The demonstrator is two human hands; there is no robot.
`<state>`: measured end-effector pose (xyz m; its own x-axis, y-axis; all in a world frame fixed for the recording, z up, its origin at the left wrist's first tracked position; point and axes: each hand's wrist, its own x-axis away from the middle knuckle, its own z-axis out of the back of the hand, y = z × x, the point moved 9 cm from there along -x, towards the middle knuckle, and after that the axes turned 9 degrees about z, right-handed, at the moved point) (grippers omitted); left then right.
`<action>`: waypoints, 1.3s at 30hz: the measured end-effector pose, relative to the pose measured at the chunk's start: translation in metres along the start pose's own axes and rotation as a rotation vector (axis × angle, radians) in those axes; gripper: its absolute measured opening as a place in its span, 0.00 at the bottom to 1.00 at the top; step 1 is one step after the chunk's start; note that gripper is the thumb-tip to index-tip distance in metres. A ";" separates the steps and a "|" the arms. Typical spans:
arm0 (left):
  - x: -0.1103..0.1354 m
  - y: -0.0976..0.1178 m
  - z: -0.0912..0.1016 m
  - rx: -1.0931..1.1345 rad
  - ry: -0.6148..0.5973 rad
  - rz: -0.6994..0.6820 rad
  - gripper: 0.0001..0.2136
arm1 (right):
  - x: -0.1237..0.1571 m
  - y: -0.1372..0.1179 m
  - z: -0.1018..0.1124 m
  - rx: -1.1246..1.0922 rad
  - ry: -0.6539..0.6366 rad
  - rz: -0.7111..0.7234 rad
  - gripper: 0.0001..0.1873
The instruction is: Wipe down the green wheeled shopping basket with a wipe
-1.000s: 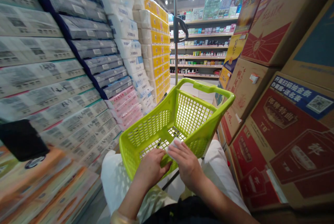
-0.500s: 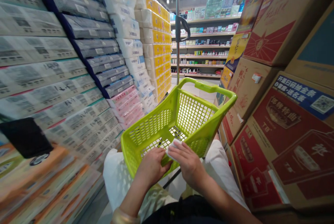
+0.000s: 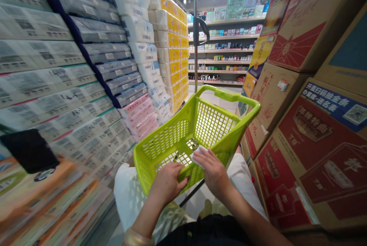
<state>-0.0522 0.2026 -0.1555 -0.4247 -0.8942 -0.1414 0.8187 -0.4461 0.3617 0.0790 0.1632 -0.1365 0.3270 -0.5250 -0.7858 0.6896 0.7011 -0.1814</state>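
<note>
A lime-green plastic shopping basket (image 3: 169, 135) with perforated sides stands tilted between my knees, its handle end pointing away to the right. My left hand (image 3: 169, 179) grips the near rim, fingers over the edge and thumb below it on the outside. My right hand (image 3: 212, 167) presses a folded white wipe (image 3: 197, 155) against the same near rim, to the right of my left hand. Most of the wipe is hidden under the fingers.
Tissue packs (image 3: 172, 47) are stacked high on the left. Cardboard cartons (image 3: 323, 154) rise close on my right. A black phone-like slab (image 3: 30, 151) lies on orange packs (image 3: 54, 184) at lower left. A metal pole (image 3: 195, 62) and stocked shelves (image 3: 223, 51) stand ahead.
My right hand has slid along the rim to the right with the wipe, away from my left hand. The left hand and the basket have hardly moved.
</note>
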 end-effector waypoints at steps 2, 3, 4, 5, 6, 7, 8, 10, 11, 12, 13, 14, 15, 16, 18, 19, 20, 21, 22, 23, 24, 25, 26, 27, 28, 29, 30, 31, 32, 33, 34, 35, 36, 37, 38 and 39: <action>0.000 0.000 0.001 0.004 0.002 0.015 0.07 | 0.003 0.023 0.016 0.075 0.088 -0.098 0.27; 0.000 0.000 0.002 0.005 0.007 0.020 0.08 | 0.004 0.029 0.021 0.101 0.118 -0.127 0.27; 0.000 0.000 0.002 0.007 0.011 0.020 0.08 | 0.004 0.029 0.022 0.109 0.128 -0.132 0.26; 0.000 -0.001 0.002 0.011 0.016 0.015 0.07 | 0.004 0.023 0.018 0.097 0.116 -0.114 0.26; 0.000 -0.001 0.001 0.018 0.022 0.006 0.07 | 0.003 0.013 0.011 0.067 0.083 -0.074 0.26; 0.000 -0.001 0.001 0.027 0.028 -0.004 0.07 | 0.002 0.001 0.002 0.027 0.036 -0.020 0.25; 0.000 -0.001 0.001 0.034 0.033 -0.013 0.07 | 0.001 -0.012 -0.006 -0.016 -0.014 0.037 0.25; 0.000 -0.002 0.001 0.039 0.038 -0.019 0.07 | 0.000 -0.024 -0.016 -0.070 -0.083 0.097 0.25; 0.000 -0.002 0.001 0.033 0.037 -0.016 0.07 | -0.001 -0.020 -0.015 -0.070 -0.086 0.087 0.26; 0.000 -0.002 0.001 0.025 0.033 -0.010 0.07 | -0.001 -0.012 -0.010 -0.052 -0.065 0.056 0.26; 0.000 -0.002 0.001 0.019 0.029 -0.003 0.06 | -0.001 0.000 -0.002 -0.021 -0.026 0.008 0.27; 0.000 -0.002 0.002 0.015 0.026 0.004 0.07 | -0.001 0.012 0.006 0.016 0.024 -0.046 0.27; 0.000 -0.001 0.002 0.014 0.024 0.008 0.07 | 0.000 0.022 0.014 0.050 0.072 -0.096 0.28; 0.000 -0.001 0.002 0.015 0.025 0.011 0.07 | 0.002 0.027 0.019 0.071 0.107 -0.128 0.28; 0.000 -0.001 0.002 0.018 0.031 0.006 0.08 | 0.002 0.021 0.015 0.056 0.109 -0.122 0.28; 0.000 -0.001 0.002 0.019 0.034 0.000 0.08 | 0.001 0.010 0.008 0.023 0.077 -0.081 0.27; 0.000 -0.001 0.002 0.023 0.033 -0.010 0.07 | 0.000 -0.003 -0.001 -0.019 0.032 -0.023 0.27; 0.000 -0.001 0.001 0.028 0.033 -0.020 0.08 | -0.001 -0.016 -0.009 -0.057 -0.013 0.034 0.26; 0.000 -0.001 0.001 0.032 0.032 -0.026 0.08 | -0.001 -0.024 -0.015 -0.086 -0.050 0.075 0.25; 0.000 -0.001 0.001 0.034 0.030 -0.028 0.08 | -0.002 -0.027 -0.017 -0.099 -0.070 0.092 0.25; 0.001 -0.001 0.001 0.032 0.027 -0.024 0.08 | -0.002 -0.024 -0.016 -0.095 -0.071 0.080 0.25; 0.001 -0.001 0.002 0.026 0.023 -0.015 0.07 | -0.002 -0.015 -0.012 -0.075 -0.051 0.046 0.26; 0.001 -0.001 0.002 0.019 0.021 -0.004 0.07 | -0.002 -0.003 -0.004 -0.045 -0.014 0.001 0.27; 0.001 -0.001 0.002 0.013 0.021 0.005 0.07 | -0.002 0.009 0.004 -0.009 0.033 -0.050 0.28; 0.000 0.000 0.003 0.013 0.023 0.009 0.07 | -0.001 0.018 0.011 0.023 0.079 -0.098 0.29; 0.000 0.000 0.003 0.015 0.029 0.010 0.08 | 0.001 0.023 0.016 0.043 0.112 -0.133 0.29; 0.000 0.000 0.004 0.020 0.034 0.006 0.08 | 0.001 0.023 0.016 0.046 0.122 -0.149 0.29; 0.000 0.000 0.004 0.023 0.037 -0.001 0.07 | 0.001 0.018 0.013 0.031 0.108 -0.137 0.28; 0.000 0.000 0.003 0.026 0.037 -0.009 0.07 | 0.000 0.008 0.006 0.002 0.072 -0.099 0.28; 0.000 0.000 0.002 0.026 0.035 -0.017 0.07 | -0.002 -0.004 -0.003 -0.033 0.025 -0.044 0.27; 0.000 0.000 0.002 0.024 0.034 -0.023 0.07 | -0.003 -0.016 -0.010 -0.066 -0.019 0.015 0.26; 0.000 -0.001 0.001 0.018 0.035 -0.023 0.07 | -0.004 -0.023 -0.015 -0.087 -0.049 0.057 0.26; 0.000 -0.002 0.001 0.013 0.035 -0.022 0.07 | -0.004 -0.024 -0.015 -0.090 -0.057 0.070 0.26; 0.001 -0.002 0.001 0.008 0.038 -0.017 0.07 | -0.005 -0.018 -0.012 -0.075 -0.043 0.050 0.26; 0.001 -0.002 0.002 0.004 0.039 -0.011 0.07 | -0.005 -0.008 -0.006 -0.045 -0.011 0.005 0.27; 0.001 -0.002 0.002 0.002 0.040 -0.006 0.07 | -0.004 0.005 0.002 -0.006 0.032 -0.053 0.28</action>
<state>-0.0554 0.2028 -0.1545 -0.4132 -0.8925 -0.1805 0.8157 -0.4509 0.3624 0.0824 0.1677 -0.1327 0.2689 -0.5457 -0.7937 0.7019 0.6753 -0.2265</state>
